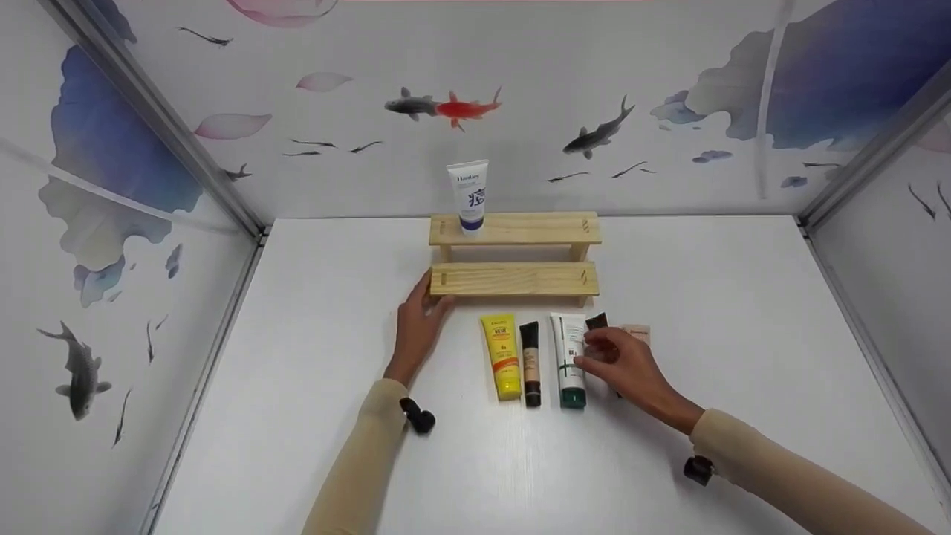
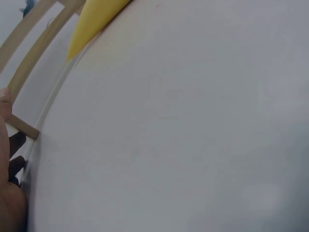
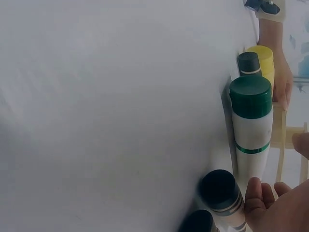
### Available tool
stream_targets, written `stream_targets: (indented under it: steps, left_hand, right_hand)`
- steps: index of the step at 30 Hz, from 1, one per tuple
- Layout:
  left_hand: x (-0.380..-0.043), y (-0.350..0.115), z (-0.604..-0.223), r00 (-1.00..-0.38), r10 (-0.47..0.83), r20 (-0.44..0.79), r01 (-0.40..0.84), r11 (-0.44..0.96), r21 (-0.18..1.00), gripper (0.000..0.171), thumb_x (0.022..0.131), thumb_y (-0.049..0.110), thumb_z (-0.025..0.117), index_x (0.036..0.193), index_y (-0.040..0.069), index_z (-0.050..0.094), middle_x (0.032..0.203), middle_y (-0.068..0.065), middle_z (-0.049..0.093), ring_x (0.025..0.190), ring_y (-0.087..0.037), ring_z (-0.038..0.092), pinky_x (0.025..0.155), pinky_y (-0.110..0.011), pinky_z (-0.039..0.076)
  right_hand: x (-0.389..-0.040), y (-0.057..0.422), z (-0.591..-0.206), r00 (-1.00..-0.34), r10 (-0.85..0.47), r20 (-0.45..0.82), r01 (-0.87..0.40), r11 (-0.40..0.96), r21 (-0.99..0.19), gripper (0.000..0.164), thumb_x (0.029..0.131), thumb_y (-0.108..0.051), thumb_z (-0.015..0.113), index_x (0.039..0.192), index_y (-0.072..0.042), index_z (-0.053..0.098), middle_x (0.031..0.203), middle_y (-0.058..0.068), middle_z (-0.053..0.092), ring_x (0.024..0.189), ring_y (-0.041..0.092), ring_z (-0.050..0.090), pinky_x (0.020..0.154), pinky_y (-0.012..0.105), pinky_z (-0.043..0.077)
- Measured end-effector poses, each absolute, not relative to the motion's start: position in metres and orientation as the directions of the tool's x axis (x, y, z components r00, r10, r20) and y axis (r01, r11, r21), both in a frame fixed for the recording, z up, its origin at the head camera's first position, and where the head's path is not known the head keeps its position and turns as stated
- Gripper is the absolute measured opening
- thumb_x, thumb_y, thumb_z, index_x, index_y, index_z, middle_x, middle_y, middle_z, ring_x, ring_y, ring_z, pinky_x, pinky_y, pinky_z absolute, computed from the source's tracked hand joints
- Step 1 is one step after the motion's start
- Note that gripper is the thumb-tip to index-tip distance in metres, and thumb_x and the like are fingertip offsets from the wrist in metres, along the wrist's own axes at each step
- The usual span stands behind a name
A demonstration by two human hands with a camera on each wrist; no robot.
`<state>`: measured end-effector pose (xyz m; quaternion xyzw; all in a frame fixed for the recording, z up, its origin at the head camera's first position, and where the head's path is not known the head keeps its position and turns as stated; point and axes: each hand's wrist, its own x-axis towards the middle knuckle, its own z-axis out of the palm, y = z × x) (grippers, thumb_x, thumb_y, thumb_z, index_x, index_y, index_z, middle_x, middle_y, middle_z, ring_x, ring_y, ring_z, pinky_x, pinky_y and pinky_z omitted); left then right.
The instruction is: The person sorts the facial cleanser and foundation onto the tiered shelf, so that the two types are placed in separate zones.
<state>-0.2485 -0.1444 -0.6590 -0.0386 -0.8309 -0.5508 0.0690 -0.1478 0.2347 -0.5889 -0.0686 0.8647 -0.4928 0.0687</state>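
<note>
My left hand grips the left end of the lower step of a two-step wooden stand, thumb at the front, fingers around the end. My right hand hovers at the right edge of a white tube with a green cap, its thumb and fingers bent and apart. In the right wrist view its fingertips lie beside that tube and a dark-capped tube. Partly hidden by the right hand are a dark tube and a pinkish item.
A yellow tube and a slim black-and-beige tube lie in the same row before the stand. On the upper step stands a white tube with a blue cap. Printed panels wall the white table at the back and sides.
</note>
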Motion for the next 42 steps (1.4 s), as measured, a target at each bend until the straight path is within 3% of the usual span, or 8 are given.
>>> stream_targets:
  steps: [5, 13, 25, 32, 42]
  left_hand:
    - [-0.250, -0.143, -0.658, -0.987, -0.023, 0.159, 0.135, 0.417, 0.899, 0.084, 0.106, 0.056, 0.068, 0.173, 0.015, 0.038, 0.171, -0.004, 0.048, 0.152, -0.022, 0.053, 0.129, -0.041, 0.040]
    - [-0.250, -0.143, -0.657, -0.986, -0.023, 0.166, 0.140, 0.427, 0.893, 0.084, 0.106, 0.057, 0.066, 0.173, 0.014, 0.037, 0.173, -0.004, 0.045, 0.158, -0.023, 0.045, 0.131, -0.041, 0.037]
    - [-0.249, -0.143, -0.657, -0.988, -0.015, 0.151, 0.131, 0.416, 0.900, 0.083, 0.107, 0.057, 0.066, 0.173, 0.016, 0.037, 0.174, -0.001, 0.044, 0.158, -0.020, 0.045, 0.131, -0.039, 0.037]
    - [-0.250, -0.144, -0.657, -0.988, -0.021, 0.150, 0.128, 0.415, 0.901, 0.081, 0.108, 0.049, 0.069, 0.173, 0.014, 0.036, 0.172, -0.004, 0.046, 0.156, -0.022, 0.048, 0.130, -0.041, 0.038]
    - [-0.249, -0.142, -0.656, -0.988, -0.030, 0.153, 0.126, 0.432, 0.893, 0.082, 0.107, 0.055, 0.066, 0.173, 0.016, 0.037, 0.173, -0.002, 0.045, 0.159, -0.021, 0.043, 0.131, -0.042, 0.037]
  right_hand:
    - [-0.147, 0.231, -0.590, -0.982, -0.184, -0.040, -0.057, 0.492, -0.869, 0.049, 0.097, -0.022, 0.089, 0.136, 0.002, 0.070, 0.121, 0.015, 0.074, 0.107, 0.025, 0.074, 0.090, 0.019, 0.060]
    - [-0.149, 0.221, -0.593, -0.981, -0.193, -0.030, -0.081, 0.540, -0.838, 0.047, 0.093, -0.008, 0.089, 0.133, 0.006, 0.069, 0.119, 0.018, 0.073, 0.103, 0.026, 0.074, 0.088, 0.029, 0.064]
    - [-0.155, 0.208, -0.588, -0.966, -0.241, -0.091, -0.093, 0.658, -0.747, 0.058, 0.093, -0.018, 0.091, 0.138, 0.007, 0.065, 0.116, 0.016, 0.076, 0.099, 0.023, 0.073, 0.084, 0.041, 0.064]
    - [-0.158, 0.202, -0.584, -0.952, -0.251, -0.177, -0.040, 0.672, -0.740, 0.074, 0.093, -0.022, 0.091, 0.149, 0.011, 0.056, 0.110, 0.017, 0.077, 0.092, 0.023, 0.073, 0.074, 0.038, 0.064]
    - [-0.161, 0.199, -0.582, -0.945, -0.247, -0.214, -0.017, 0.691, -0.723, 0.066, 0.091, -0.022, 0.093, 0.139, 0.011, 0.062, 0.100, 0.011, 0.076, 0.083, 0.018, 0.069, 0.069, 0.033, 0.061]
